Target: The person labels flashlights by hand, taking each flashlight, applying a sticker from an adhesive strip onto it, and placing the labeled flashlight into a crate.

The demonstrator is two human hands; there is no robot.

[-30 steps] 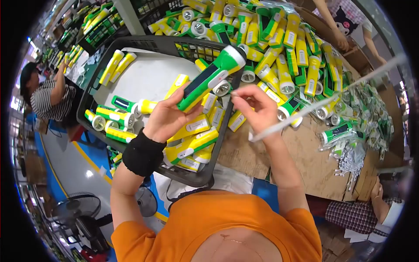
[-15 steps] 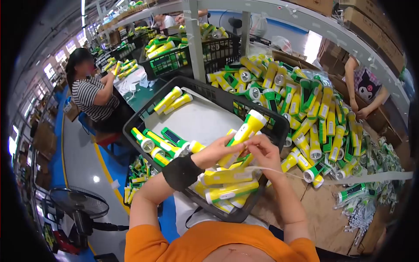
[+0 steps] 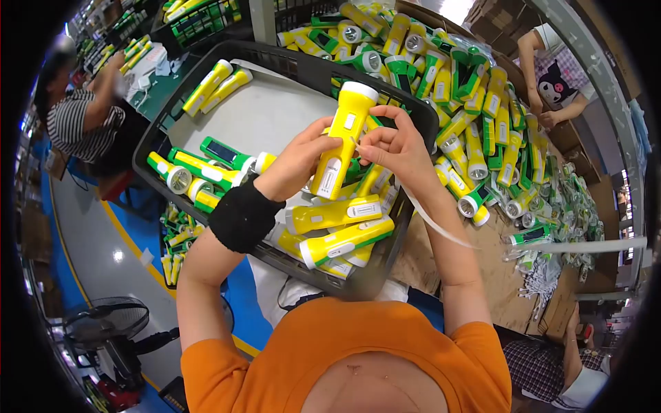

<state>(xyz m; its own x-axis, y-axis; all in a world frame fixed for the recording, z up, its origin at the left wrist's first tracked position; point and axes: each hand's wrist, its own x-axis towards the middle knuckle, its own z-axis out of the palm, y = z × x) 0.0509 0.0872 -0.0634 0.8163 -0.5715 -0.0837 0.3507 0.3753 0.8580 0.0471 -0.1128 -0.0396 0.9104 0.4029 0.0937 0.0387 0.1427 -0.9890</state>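
Here, flashlight (image 3: 348,135) inside left grip (image 3: 300,158), clasped — right grip (image 3: 399,149) just beside, pinching strip (image 3: 432,223).

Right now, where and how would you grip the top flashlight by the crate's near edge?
I'd pinch the top flashlight mid-barrel, across its width, from above and the near side. It lies flat atop others, upper face uncovered; the held flashlight is beyond it.

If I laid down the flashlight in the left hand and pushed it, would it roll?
Maybe not far: the flashlight has a round head, but its body looks flat-sided. Its casing looks smooth, so it might slip; its straight shape suggests it's stiff.
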